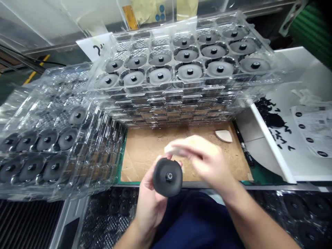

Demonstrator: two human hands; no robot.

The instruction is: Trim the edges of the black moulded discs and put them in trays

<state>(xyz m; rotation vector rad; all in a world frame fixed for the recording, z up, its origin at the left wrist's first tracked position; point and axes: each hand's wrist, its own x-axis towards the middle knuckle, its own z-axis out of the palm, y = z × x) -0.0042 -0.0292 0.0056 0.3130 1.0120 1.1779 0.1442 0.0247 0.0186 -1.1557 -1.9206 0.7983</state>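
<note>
From the head camera, looking down, the left hand (151, 202) is closed around a round black part (167, 177) and holds it up just above the near edge of the tabletop (145, 152), which is covered with brown cardboard. The part has a small shiny knob in its middle, and that side faces the camera. The right hand (207, 162) is just above and to the right of the part. It is blurry, with the fingers bent, and it seems to pinch something small and pale (172, 149) right over the part, but what that is cannot be told. Behind the hands is a tall stack of clear plastic trays (181, 100). The top tray has many round cups, and most cups that can be seen hold a part like the one in the hand. To the left is another stack of clear trays (46, 145), also with parts in the near cups, while some cups farther back look bare. So it looks like many parts already sit in trays, and this one is out and being handled. To the right is a white tray (275, 148) with tiny black bits (272, 119) in a pile. A small pale wedge (223, 135) lies on the cardboard.
</note>
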